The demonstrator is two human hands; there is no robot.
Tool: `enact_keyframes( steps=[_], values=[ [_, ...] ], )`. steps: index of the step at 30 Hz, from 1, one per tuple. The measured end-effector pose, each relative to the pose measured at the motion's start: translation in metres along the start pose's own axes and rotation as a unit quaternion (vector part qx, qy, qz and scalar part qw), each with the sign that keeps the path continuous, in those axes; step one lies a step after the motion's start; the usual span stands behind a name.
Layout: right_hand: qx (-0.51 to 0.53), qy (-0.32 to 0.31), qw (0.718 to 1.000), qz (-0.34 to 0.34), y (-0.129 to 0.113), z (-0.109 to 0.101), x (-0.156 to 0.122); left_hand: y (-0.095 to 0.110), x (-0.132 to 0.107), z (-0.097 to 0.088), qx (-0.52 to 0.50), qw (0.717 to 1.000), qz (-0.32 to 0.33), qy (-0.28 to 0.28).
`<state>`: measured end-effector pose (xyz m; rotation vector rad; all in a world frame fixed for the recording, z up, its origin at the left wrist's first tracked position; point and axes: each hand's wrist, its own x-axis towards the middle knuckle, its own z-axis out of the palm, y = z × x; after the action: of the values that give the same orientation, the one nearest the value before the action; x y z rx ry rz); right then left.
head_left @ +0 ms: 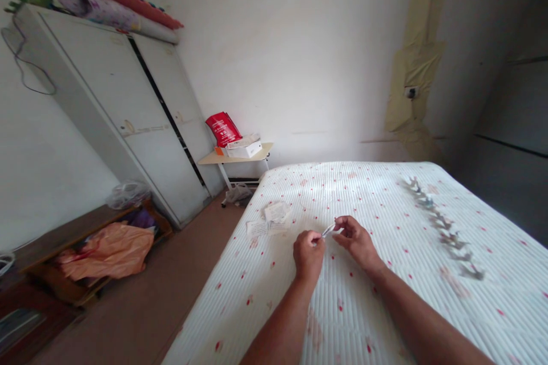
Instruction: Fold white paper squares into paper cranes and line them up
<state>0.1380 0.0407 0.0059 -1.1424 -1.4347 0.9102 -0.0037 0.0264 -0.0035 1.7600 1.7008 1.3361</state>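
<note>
Over a white bed cover (385,194) dotted with red marks, my left hand (307,254) and my right hand (357,240) meet. Both pinch a small thin pale object (327,231), one hand at each end; what it is I cannot make out. A few small clear packets (270,220) lie on the bed just beyond my left hand. A row of small dark grey pieces (440,222) runs along the bed to the right of my right hand.
Left of the bed is brown floor (141,308). A white wardrobe (128,120) stands at the left with rolled mats on top. A small table (235,155) by the wall holds a red bag and boxes. A low shelf (64,239) holds an orange bag.
</note>
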Motion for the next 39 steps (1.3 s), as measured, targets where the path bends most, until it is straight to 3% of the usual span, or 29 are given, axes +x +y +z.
enact_keyframes(
  steps=[4, 15, 27, 33, 39],
  values=[
    [-0.044, 0.0, 0.999, -0.008, 0.0, -0.001, -0.004, -0.003, 0.002, 0.004, -0.001, 1.0, -0.011, 0.003],
    [-0.037, -0.001, 0.999, -0.016, -0.002, 0.0, -0.004, -0.003, 0.0, 0.004, 0.023, 1.0, -0.005, -0.019],
    [-0.075, -0.073, 0.994, -0.04, 0.001, -0.009, -0.005, -0.005, -0.003, 0.0, 0.023, 0.999, 0.018, -0.015],
    [-0.172, -0.082, 0.98, -0.062, -0.002, -0.013, -0.003, -0.004, -0.004, -0.001, 0.037, 0.998, 0.043, -0.014],
    [-0.293, -0.113, 0.944, -0.102, -0.004, -0.012, -0.005, -0.005, -0.005, 0.0, 0.061, 0.996, 0.068, -0.011]
  ],
)
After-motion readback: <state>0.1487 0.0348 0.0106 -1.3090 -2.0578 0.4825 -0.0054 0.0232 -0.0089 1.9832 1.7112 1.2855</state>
